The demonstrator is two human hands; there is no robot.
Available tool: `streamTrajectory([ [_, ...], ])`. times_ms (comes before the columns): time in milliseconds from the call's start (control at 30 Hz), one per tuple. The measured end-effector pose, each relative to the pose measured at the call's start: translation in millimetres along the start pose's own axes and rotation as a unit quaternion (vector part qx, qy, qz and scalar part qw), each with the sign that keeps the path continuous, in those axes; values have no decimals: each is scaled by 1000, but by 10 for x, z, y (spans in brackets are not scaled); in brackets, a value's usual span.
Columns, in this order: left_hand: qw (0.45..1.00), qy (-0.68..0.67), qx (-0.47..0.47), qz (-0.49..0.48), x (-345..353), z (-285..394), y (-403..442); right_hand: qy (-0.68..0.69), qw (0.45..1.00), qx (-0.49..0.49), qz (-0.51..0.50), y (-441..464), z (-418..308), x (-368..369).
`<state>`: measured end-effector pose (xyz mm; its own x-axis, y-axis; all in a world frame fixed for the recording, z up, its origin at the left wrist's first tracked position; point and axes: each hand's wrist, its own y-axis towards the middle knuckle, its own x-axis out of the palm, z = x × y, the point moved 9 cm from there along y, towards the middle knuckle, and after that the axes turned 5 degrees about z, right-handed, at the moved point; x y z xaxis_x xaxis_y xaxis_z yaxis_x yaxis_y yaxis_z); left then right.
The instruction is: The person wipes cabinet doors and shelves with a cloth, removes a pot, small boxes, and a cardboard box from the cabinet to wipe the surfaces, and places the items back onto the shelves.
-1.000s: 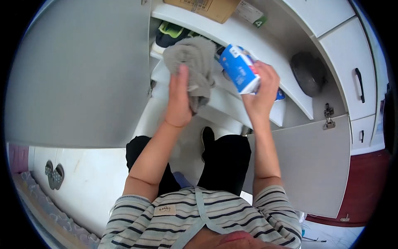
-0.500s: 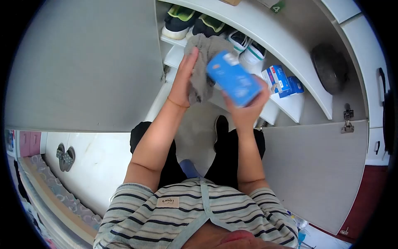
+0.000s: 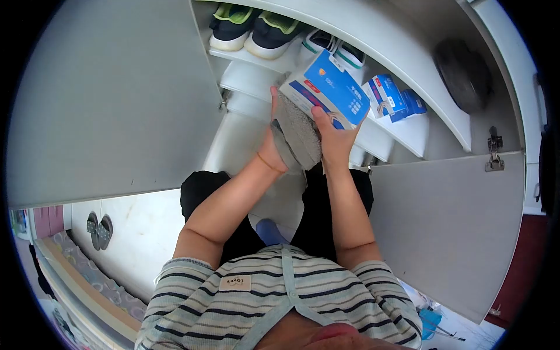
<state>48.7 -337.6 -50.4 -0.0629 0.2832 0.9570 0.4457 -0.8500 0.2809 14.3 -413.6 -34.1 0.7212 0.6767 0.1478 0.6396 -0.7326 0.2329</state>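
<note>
Head view: left hand (image 3: pixel 272 146) cups cloth (image 3: pixel 296 131), right hand (image 3: pixel 337 140) clasps box (image 3: pixel 332 87); cabinet (image 3: pixel 408 61) holds shoes (image 3: pixel 270 36), more boxes (image 3: pixel 385 96).

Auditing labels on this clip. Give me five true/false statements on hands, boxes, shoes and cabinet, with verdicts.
1. The left hand holds a grey fluffy cloth, the right hand a large blue-and-white carton. True.
2. The carton stands on the floor. False: it is held up in the right hand.
3. Dark shoes with lime-green lining stand left of white shoes with green trim. True.
4. The carton is the only box in view. False: two smaller blue-and-white boxes sit beyond it.
5. The large grey cabinet door at left is shut. False: it is open.
</note>
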Motion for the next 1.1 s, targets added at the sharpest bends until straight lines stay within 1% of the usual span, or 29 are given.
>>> streamTrajectory([
  [33, 1000, -1, -6, 0, 16, -39, -9, 3, 1000, -16, 16, 2, -55, -2],
  [100, 993, 74, 22, 91, -65, -61, -24, 5, 998, -35, 44, 24, -84, -40],
  [133, 993, 72, 8, 90, -3, -138, -25, -13, 998, -47, 50, 55, -73, -79],
  [167, 960, 208, 35, 181, -70, -104, -49, -33, 996, -60, 58, 86, -78, -147],
  [200, 900, 341, 63, 262, -127, -17, -87, -37, 994, -67, 72, 117, -83, -238],
  [233, 903, 342, 52, 255, -151, -50, -67, -91, 989, -94, 63, 141, -122, -266],
  [267, 902, 349, 70, 245, -177, -7, -63, -144, 981, -120, 51, 153, -168, -271],
  [300, 899, 356, 92, 237, -165, 54, -54, -169, 977, -116, 62, 165, -196, -359],
  [333, 901, 357, 87, 232, -158, 94, -51, -171, 976, -119, 68, 195, -219, -460],
  [400, 900, 326, 98, 273, -208, 229, -91, -189, 969, -92, 126, 305, -154, -840],
  [433, 901, 325, 99, 272, -201, 267, -84, -271, 944, -132, 135, 370, -176, -966],
  [467, 891, 346, 117, 269, -182, 333, -74, -273, 943, -134, 133, 415, -134, -1092],
  [533, 870, 386, 154, 265, -135, 421, -72, -364, 914, -131, 120, 469, -191, -1155],
  [567, 871, 384, 156, 263, -121, 409, -69, -428, 872, -218, 96, 480, -236, -1117],
  [600, 881, 360, 154, 265, -127, 370, -61, -428, 871, -221, 96, 496, -223, -1127],
  [667, 891, 335, 154, 267, -147, 319, -40, -562, 780, -267, 59, 494, -204, -1008],
  [700, 890, 339, 146, 268, -182, 301, -35, -601, 747, -273, 81, 483, -224, -997],
  [733, 888, 344, 139, 270, -214, 288, -29, -600, 748, -274, 80, 497, -198, -1003],
  [800, 889, 345, 137, 270, -252, 305, -28, -585, 720, -352, 126, 439, -245, -1000],
  [833, 890, 343, 134, 269, -260, 311, -25, -582, 722, -352, 126, 459, -219, -1010],
  [900, 889, 341, 138, 272, -245, 326, -30, -596, 702, -366, 133, 507, -209, -1012],
  [933, 890, 336, 140, 274, -242, 343, -31, -595, 702, -369, 131, 552, -169, -1020],
  [1000, 894, 324, 137, 276, -276, 360, -26, -609, 694, -353, 150, 649, -124, -1082],
  [1033, 898, 313, 130, 280, -304, 360, -26, -607, 701, -344, 146, 679, -125, -1098],
  [1100, 906, 295, 126, 275, -311, 363, -14, -602, 701, -353, 147, 643, -193, -1053],
])
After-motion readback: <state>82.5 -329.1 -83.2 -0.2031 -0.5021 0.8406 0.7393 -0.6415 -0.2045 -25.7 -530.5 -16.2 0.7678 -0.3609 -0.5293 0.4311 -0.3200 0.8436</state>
